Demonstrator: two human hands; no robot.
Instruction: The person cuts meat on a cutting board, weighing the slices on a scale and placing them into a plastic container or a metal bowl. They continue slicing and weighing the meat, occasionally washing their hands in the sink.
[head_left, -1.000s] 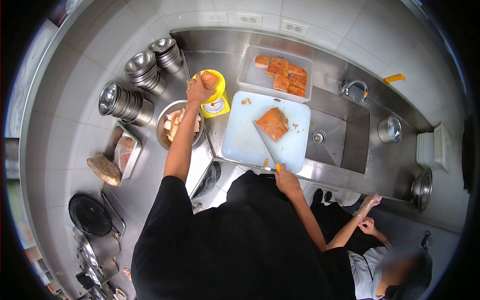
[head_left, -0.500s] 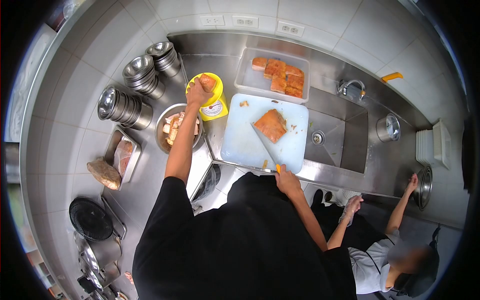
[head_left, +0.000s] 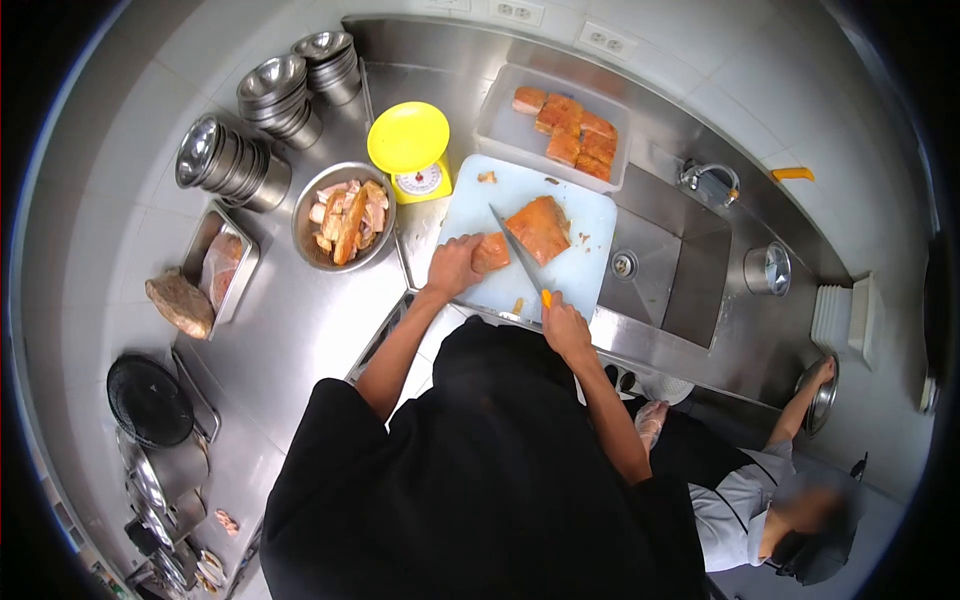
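My left hand rests at the left side of the pale blue cutting board, its fingers closed on a small brown-skinned piece of meat. In my right hand is the yellow handle of a knife. Its blade points up the board and lies between the small piece and a larger block of meat. Small scraps are scattered on the board. Just beyond it, a yellow kitchen scale has a bare pan. Cut meat strips and chunks fill a steel bowl to the left.
A clear plastic tub with several meat pieces stands behind the board. The sink is at the right. Stacked steel containers line the back left. A co-worker stands at the lower right, one hand near a steel bowl.
My left hand has come from the scale down to the board, bringing the small meat piece with it. The scale pan is now bare. A long strip now lies atop the bowl's meat.
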